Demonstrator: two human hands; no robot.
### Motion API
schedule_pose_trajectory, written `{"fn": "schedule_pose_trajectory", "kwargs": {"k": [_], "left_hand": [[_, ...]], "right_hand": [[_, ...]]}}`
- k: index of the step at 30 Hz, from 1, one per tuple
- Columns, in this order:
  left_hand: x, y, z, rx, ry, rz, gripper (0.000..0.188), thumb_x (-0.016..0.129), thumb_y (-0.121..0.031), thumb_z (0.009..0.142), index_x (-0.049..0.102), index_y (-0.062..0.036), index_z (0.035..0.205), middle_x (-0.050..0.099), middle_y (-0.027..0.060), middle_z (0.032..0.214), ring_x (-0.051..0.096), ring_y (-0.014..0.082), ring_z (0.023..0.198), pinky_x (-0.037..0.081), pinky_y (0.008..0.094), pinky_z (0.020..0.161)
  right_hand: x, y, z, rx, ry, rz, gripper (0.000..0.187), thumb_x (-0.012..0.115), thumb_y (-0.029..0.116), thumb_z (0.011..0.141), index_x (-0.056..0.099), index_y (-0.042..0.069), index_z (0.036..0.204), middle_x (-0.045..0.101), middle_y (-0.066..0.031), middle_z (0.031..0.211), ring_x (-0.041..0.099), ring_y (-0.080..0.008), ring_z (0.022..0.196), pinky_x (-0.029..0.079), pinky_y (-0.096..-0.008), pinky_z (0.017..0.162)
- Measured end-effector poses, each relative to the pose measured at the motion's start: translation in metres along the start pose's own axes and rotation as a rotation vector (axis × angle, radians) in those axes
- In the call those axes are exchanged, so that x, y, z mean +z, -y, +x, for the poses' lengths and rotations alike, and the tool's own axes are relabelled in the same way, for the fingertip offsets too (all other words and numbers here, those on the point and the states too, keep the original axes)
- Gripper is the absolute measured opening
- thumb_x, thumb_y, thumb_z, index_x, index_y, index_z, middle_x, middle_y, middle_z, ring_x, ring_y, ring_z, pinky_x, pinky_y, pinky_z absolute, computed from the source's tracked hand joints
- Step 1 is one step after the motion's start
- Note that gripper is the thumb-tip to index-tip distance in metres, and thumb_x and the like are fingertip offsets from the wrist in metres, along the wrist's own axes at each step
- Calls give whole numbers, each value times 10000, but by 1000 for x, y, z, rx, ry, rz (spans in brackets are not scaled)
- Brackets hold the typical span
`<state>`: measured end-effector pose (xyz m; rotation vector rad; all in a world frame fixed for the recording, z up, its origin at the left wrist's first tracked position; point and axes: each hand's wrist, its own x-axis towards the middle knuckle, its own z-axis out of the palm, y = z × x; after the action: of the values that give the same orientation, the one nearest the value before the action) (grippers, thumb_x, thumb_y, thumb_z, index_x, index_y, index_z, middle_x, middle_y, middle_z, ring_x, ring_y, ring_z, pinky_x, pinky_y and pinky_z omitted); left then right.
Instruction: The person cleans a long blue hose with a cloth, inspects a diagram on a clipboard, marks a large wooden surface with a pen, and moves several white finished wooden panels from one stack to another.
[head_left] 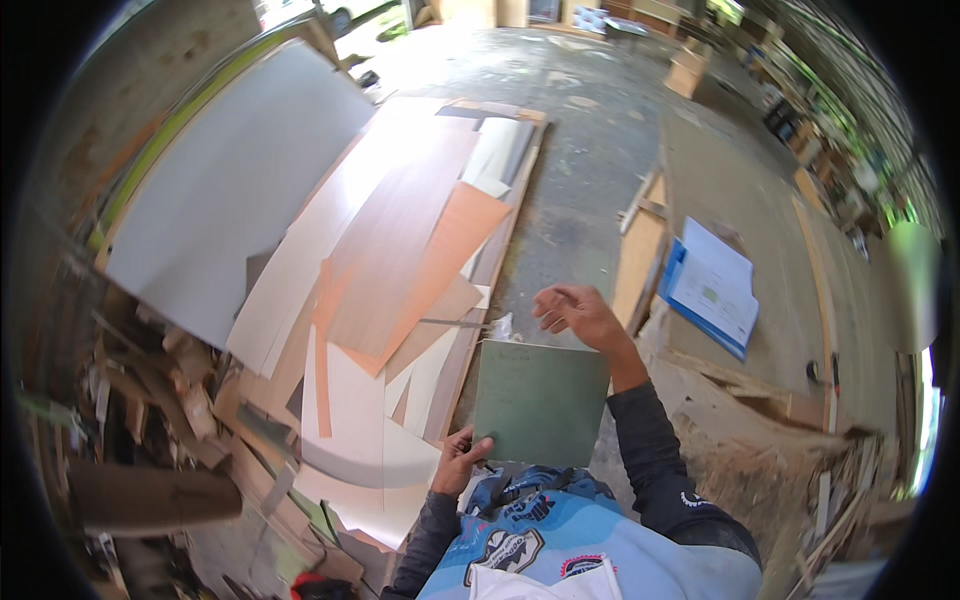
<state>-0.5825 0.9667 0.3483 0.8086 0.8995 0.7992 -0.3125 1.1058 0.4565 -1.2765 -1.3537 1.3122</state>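
Observation:
A flat, dark green rectangular panel (541,405) is held upright in front of my body. My left hand (461,461) grips its lower left edge, with the thumb on the near face and the fingers behind. Above the panel's top right corner, my right hand (580,314) is raised with its fingers curled and loosely apart; nothing shows in it. A small clear crumpled plastic piece (504,327) shows just past the panel's top edge, beside a thin dark strip (452,323).
Loose laminate sheets (400,250) overlap on a low stack at my left. Behind them leans a large grey-white board (235,190). On the worktable (780,250) at my right lie a blue folder with papers (710,285) and a hand tool (834,372). Wood scraps (165,385) crowd the lower left.

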Motion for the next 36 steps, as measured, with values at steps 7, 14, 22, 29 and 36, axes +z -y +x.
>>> {"fn": "schedule_pose_trajectory", "kwargs": {"k": [7,14,22,29,36], "left_hand": [[105,27,42,-106,127,25,275,637,-238,854,624,-36,1040,530,-71,727,384,10,583,294,186,508],[201,92,80,-230,335,314,200,627,-239,860,641,-59,945,459,-84,670,343,19,563,261,204,500],[275,117,131,-290,302,180,226,609,-227,882,633,-59,1032,554,-82,781,393,3,587,284,169,499],[281,142,203,-276,253,54,168,602,-212,892,594,-78,994,531,-67,769,394,28,555,302,182,481],[283,153,248,-281,276,8,205,603,-227,897,576,-57,1008,508,-61,780,377,29,552,305,196,478]], "right_hand": [[-132,-77,-163,-46,-736,270,303,530,282,927,613,-10,923,646,-82,836,634,-151,727,509,-261,649],[-186,-181,-332,119,-1325,579,217,531,216,906,606,13,909,649,-79,843,618,-154,737,488,-262,640],[-191,-244,-424,212,-1624,912,225,536,291,888,569,77,828,597,-36,750,512,-131,631,392,-280,577],[-186,-265,-421,275,-1626,886,206,538,265,873,573,63,846,591,-36,761,510,-130,637,389,-273,576],[-200,-268,-389,358,-1637,839,155,571,198,851,609,54,809,613,-45,696,547,-122,571,401,-245,505]]}}
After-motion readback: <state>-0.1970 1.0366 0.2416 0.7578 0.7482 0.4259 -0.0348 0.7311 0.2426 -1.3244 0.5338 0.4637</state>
